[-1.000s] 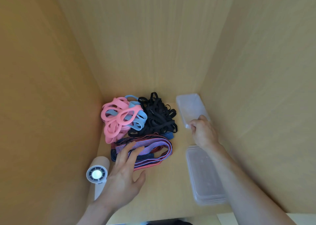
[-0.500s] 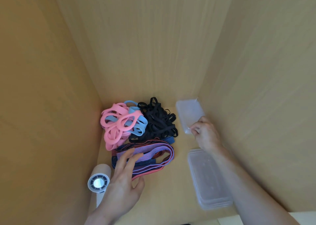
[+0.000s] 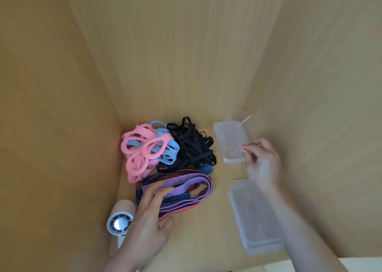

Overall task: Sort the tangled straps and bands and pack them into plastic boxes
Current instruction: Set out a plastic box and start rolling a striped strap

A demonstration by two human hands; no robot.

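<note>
Straps sit in one tangled heap at the back-left of the light wood table [image 3: 198, 226], against the left panel:
- pink rubbery loop bands [image 3: 140, 154] on the left
- light blue loop bands [image 3: 168, 148] interlocked with the pink ones
- thin black elastic bands [image 3: 192, 145], a knotted clump just right of the blue
- flat woven straps striped red, blue and purple [image 3: 187, 184] in front, looped over themselves and touching the black clump

Boxes are along the right side. The small clear plastic box [image 3: 229, 145] is at the back, just beside the black clump. The larger clear plastic box with its lid on [image 3: 255, 216] is nearer, apart from the small one.

Left hand [image 3: 148, 220]: open, fingers spread and nearly straight, fingertips resting on the striped straps, thumb at the near edge of the pile. Nothing gripped.

Right hand [image 3: 262, 160]: fingers curled, tips at the small box's near-right edge. It looks to be pinching a clear plastic lid [image 3: 240, 125] tilted up off that box. The lid's outline is faint.

White handheld fan [image 3: 121, 220] lies beside the left hand.
</note>
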